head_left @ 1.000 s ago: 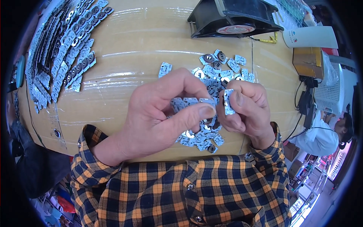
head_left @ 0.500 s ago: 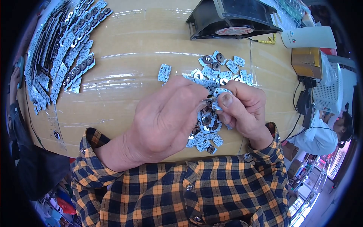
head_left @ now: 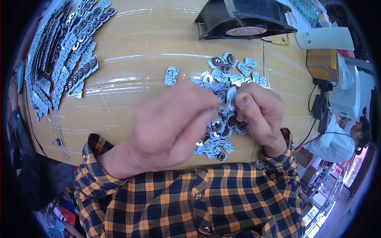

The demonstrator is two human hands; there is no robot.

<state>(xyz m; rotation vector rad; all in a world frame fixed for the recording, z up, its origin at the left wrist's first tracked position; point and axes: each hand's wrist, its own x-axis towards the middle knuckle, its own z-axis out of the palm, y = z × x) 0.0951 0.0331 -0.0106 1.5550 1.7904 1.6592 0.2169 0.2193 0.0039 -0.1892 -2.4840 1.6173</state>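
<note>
My right hand [head_left: 262, 113] pinches a small light-blue circuit board [head_left: 231, 96] between thumb and fingers, its face tilted and smeared by motion. Close on its left is my left hand [head_left: 170, 123], blurred, with fingers curled together and their tips at the board's edge. Whatever lies in those fingertips is too blurred to name. Under and around both hands spreads a loose pile of similar boards [head_left: 216, 148], some carrying dark round parts. One single board [head_left: 171, 75] lies apart, beyond my left hand.
Many strips of joined boards [head_left: 75, 51] are stacked at the far left. A black fan [head_left: 246, 20] stands at the back. To the right are a white cup [head_left: 325, 38], a cardboard box [head_left: 322, 65] and a white basket [head_left: 344, 93]. Another person [head_left: 337, 139] is at the right edge.
The board in my right hand has turned from face-up to nearly edge-on. My right hand has shifted slightly right, and my left hand slightly left, uncovering more of the pile between them.
</note>
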